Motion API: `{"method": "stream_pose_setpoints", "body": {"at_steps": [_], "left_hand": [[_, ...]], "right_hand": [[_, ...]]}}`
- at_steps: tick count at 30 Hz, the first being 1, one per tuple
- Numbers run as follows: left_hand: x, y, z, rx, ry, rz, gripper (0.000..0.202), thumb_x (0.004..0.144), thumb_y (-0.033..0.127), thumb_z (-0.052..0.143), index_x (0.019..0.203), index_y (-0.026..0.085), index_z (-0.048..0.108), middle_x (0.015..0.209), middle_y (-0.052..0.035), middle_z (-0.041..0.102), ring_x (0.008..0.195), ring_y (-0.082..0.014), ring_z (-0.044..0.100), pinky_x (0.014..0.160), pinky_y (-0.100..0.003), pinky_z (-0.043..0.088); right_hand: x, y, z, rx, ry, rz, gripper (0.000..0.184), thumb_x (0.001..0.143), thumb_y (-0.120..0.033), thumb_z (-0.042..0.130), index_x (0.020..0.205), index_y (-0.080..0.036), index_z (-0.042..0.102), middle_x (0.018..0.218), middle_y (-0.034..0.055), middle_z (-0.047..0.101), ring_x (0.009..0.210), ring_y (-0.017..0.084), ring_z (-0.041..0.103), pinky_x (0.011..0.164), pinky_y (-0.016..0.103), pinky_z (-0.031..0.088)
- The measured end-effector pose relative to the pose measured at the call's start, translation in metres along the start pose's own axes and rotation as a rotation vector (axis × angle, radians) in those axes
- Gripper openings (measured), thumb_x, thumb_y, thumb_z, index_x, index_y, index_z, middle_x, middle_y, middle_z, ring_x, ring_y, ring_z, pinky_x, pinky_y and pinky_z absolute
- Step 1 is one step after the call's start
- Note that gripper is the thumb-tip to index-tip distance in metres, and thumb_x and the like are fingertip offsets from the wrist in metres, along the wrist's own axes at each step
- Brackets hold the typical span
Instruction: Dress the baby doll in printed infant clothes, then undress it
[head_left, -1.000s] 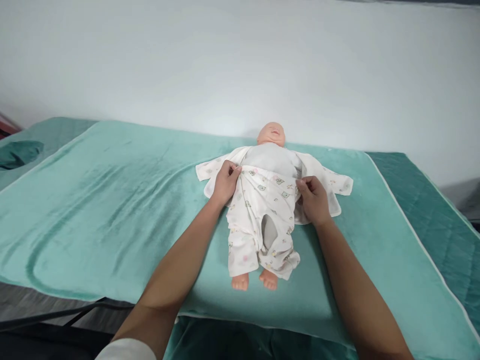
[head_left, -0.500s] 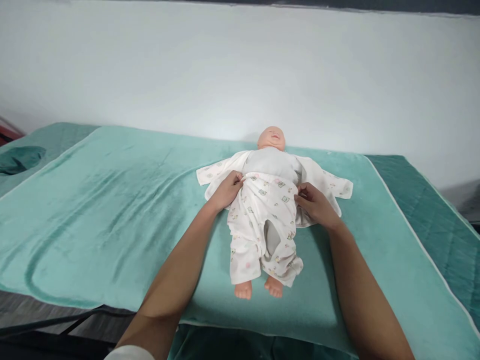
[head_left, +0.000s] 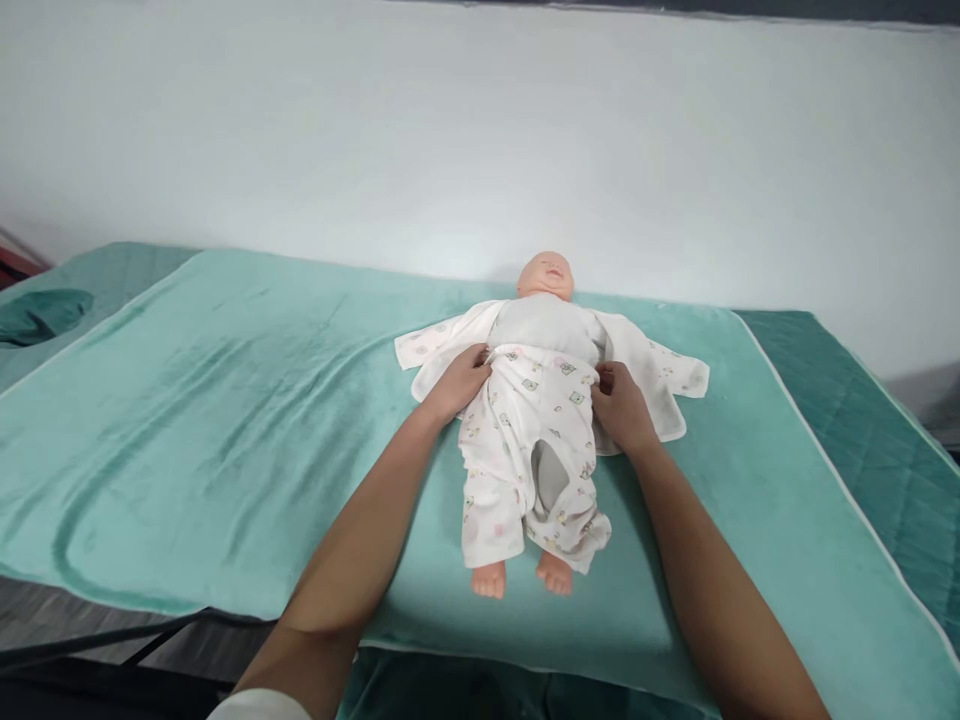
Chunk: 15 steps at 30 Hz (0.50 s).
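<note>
A baby doll [head_left: 546, 275] lies on its back, head toward the wall, on the green blanket. It wears white printed pants [head_left: 559, 395] with an open crotch, pulled up to the waist. Its white jacket [head_left: 652, 365] is spread open, baring a grey torso [head_left: 544, 325]. At the left side of the waistband, my left hand [head_left: 463, 382] has its fingers closed on the pants. On the opposite side my right hand [head_left: 621, 405] grips the waistband, its fingertips partly hidden behind the cloth. Both bare feet show below the cuffs.
The light green blanket [head_left: 187, 430] is wrinkled on the left and covers a darker quilted pad [head_left: 847, 400]. A white wall [head_left: 480, 150] stands right behind the doll's head. A dark metal bar [head_left: 112, 635] runs below the front edge at left.
My right hand has turned slightly and shifted inward against the waistband. My left hand stays at the waist with little motion. The doll appears nearly unmoved.
</note>
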<state>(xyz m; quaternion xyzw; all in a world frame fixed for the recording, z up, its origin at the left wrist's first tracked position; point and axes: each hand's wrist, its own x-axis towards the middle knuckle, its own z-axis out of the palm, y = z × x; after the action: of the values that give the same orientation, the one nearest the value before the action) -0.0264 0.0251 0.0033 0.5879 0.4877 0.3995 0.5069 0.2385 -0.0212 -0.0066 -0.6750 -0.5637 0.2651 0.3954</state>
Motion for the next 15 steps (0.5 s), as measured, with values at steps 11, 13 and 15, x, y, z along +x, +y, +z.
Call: {"method": "stream_pose_setpoints", "body": {"at_steps": [11,13,15], "left_hand": [[-0.011,0.008,0.002,-0.372,-0.133,-0.239,0.035,0.072,0.022,0.063,0.106,0.021,0.073,0.101,-0.0052,0.075,0.093,-0.0236,0.069,0.086,-0.036,0.053],[-0.012,0.007,0.003,-0.400,-0.137,-0.228,0.036,0.072,0.021,0.062,0.106,0.021,0.073,0.100,-0.0047,0.076,0.093,-0.0233,0.070,0.086,-0.036,0.053],[-0.012,0.006,0.005,-0.445,-0.138,-0.216,0.039,0.071,0.019,0.062,0.108,0.020,0.073,0.100,-0.0043,0.076,0.094,-0.0230,0.070,0.087,-0.036,0.054]], "right_hand": [[-0.001,0.001,0.004,0.643,-0.272,0.087,0.042,0.067,-0.027,0.080,0.101,-0.027,0.055,0.109,0.0028,0.072,0.098,0.027,0.070,0.081,0.042,0.060],[-0.002,0.000,0.005,0.688,-0.281,0.069,0.042,0.067,-0.028,0.082,0.098,-0.027,0.054,0.107,0.0021,0.072,0.098,0.027,0.069,0.080,0.043,0.060],[-0.002,-0.001,0.006,0.710,-0.290,0.051,0.041,0.068,-0.030,0.082,0.098,-0.027,0.054,0.104,0.0015,0.072,0.099,0.027,0.069,0.080,0.043,0.060]]}}
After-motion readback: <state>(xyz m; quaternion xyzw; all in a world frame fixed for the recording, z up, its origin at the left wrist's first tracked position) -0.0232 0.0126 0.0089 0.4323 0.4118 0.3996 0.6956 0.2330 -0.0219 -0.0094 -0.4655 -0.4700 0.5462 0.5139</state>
